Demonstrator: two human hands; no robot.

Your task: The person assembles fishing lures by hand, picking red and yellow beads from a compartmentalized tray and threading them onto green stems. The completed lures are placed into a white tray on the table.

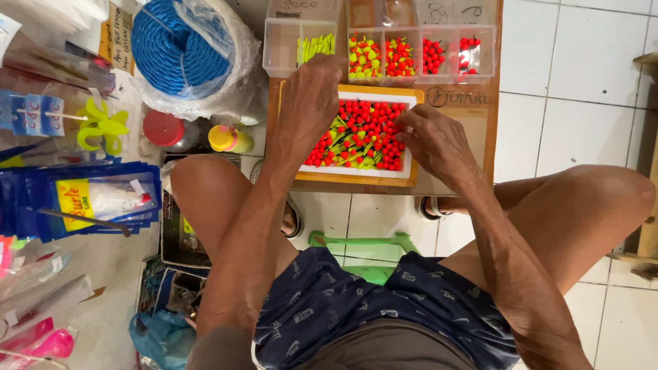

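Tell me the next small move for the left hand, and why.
Probably ease the left hand forward over the compartment of yellow floats. It hovers at the far edge of the white tray, knuckles near that compartment, while the right hand picks among the red floats.

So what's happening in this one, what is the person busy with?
A seated person is working over a white tray heaped with small fishing floats, red balls on yellow-green stems. The right hand rests its fingers in the pile at the tray's right edge. The left hand reaches past the tray's far left corner toward a clear divided box behind it, whose compartments hold yellow sticks and red and yellow floats. Whether either hand pinches a float cannot be seen. A coil of blue rope lies further left.
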